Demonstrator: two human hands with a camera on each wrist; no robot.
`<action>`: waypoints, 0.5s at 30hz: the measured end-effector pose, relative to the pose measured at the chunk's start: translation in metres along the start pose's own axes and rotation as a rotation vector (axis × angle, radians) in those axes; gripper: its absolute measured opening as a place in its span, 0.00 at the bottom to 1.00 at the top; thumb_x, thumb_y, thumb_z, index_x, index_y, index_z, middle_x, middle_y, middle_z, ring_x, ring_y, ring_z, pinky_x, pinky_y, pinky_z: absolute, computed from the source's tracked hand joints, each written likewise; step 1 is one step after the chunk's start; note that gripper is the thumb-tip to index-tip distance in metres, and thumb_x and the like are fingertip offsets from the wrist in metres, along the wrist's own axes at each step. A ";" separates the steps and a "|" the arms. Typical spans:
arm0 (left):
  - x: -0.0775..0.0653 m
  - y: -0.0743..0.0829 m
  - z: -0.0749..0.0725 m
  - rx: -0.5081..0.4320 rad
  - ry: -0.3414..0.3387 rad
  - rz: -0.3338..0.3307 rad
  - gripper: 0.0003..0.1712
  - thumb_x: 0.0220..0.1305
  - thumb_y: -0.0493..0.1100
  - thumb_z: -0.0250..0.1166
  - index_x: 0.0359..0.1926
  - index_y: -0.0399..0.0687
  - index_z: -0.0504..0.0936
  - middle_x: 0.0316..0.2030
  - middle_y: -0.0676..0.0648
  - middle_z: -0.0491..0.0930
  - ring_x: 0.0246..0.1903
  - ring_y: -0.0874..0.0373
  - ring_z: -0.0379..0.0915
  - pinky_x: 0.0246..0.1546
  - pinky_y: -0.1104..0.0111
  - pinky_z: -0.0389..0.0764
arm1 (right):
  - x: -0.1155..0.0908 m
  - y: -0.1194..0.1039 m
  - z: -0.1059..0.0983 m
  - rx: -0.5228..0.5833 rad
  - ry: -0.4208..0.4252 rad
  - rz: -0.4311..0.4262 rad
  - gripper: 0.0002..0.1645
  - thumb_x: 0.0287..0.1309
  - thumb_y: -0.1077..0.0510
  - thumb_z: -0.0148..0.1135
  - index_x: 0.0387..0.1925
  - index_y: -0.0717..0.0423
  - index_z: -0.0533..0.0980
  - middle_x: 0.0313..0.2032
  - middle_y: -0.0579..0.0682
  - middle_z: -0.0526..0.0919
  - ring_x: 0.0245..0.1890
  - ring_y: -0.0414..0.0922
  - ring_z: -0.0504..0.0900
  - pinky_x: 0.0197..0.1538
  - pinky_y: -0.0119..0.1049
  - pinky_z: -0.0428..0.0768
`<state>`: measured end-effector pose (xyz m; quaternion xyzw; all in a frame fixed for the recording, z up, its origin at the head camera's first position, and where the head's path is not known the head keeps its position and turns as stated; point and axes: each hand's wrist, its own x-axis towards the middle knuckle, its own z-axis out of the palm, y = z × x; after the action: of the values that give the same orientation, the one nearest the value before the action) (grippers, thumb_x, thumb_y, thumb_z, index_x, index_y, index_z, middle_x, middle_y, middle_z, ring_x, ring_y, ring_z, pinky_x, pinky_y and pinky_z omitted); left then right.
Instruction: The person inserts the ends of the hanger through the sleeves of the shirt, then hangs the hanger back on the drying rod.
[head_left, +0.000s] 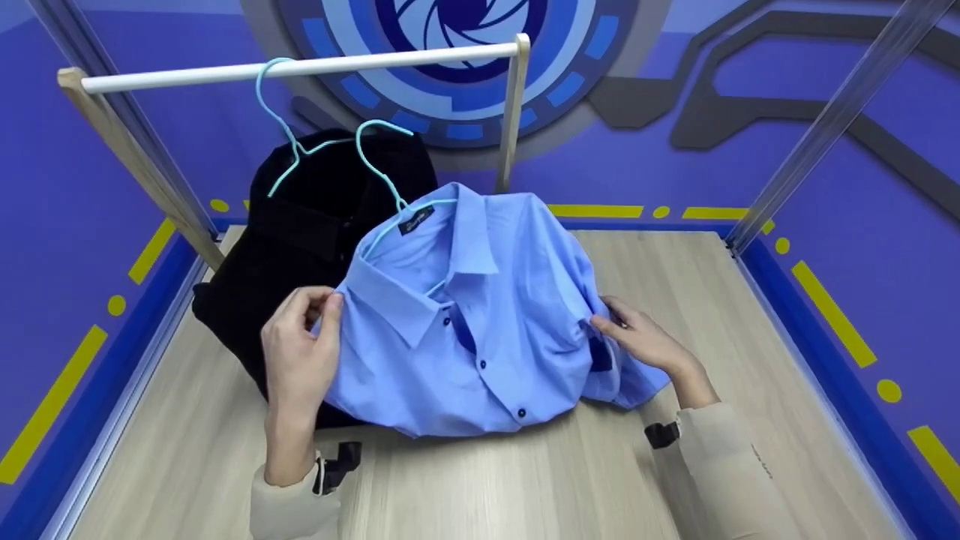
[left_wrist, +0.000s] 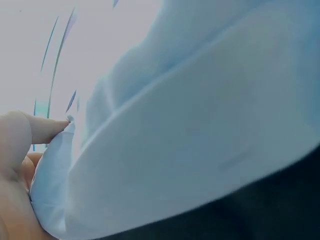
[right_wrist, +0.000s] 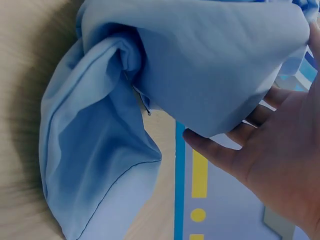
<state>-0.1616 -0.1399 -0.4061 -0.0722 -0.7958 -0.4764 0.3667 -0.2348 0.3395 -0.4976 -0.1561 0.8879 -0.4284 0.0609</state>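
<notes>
In the head view a light blue button-up shirt (head_left: 525,270) hangs bunched on a turquoise hanger (head_left: 384,176), its hook free of the rail. My left hand (head_left: 304,345) pinches the shirt's shoulder on the left side between thumb and fingers. The left wrist view shows that pinch at the edge of the pale cloth (left_wrist: 175,145). On the other side, my right hand (head_left: 645,337) holds the shirt by its sleeve side, thumb in front. In the right wrist view its fingers (right_wrist: 215,150) lie behind the cloth, below a loose, folded sleeve (right_wrist: 95,135).
Behind, a black garment (head_left: 292,240) hangs on another turquoise hanger (head_left: 274,112), hooked over the white rail (head_left: 405,60) of a wooden-legged rack (head_left: 514,112). The wood-grain table (head_left: 480,487) is bounded by blue patterned walls (head_left: 810,172) with clear corner posts.
</notes>
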 end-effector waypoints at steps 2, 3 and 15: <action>0.000 0.002 -0.003 0.011 0.008 -0.011 0.04 0.70 0.35 0.67 0.38 0.36 0.86 0.31 0.46 0.82 0.30 0.59 0.71 0.32 0.69 0.70 | 0.000 0.000 0.001 0.007 -0.019 0.006 0.38 0.76 0.45 0.56 0.75 0.64 0.62 0.70 0.64 0.68 0.72 0.60 0.64 0.71 0.59 0.62; 0.000 0.003 -0.004 0.017 0.013 -0.016 0.05 0.70 0.35 0.67 0.38 0.36 0.86 0.31 0.46 0.82 0.30 0.60 0.71 0.32 0.68 0.70 | 0.000 0.000 0.001 0.011 -0.026 0.008 0.39 0.75 0.46 0.57 0.75 0.65 0.61 0.72 0.65 0.66 0.73 0.61 0.62 0.71 0.60 0.61; 0.003 0.011 -0.017 0.071 0.067 -0.043 0.05 0.70 0.33 0.67 0.37 0.32 0.85 0.30 0.43 0.81 0.30 0.60 0.70 0.32 0.69 0.69 | -0.002 0.001 0.006 0.032 -0.109 -0.020 0.42 0.71 0.48 0.63 0.77 0.57 0.59 0.68 0.61 0.70 0.68 0.58 0.69 0.66 0.58 0.68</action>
<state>-0.1503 -0.1486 -0.3916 -0.0260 -0.8010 -0.4577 0.3851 -0.2316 0.3364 -0.5015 -0.1869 0.8749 -0.4338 0.1072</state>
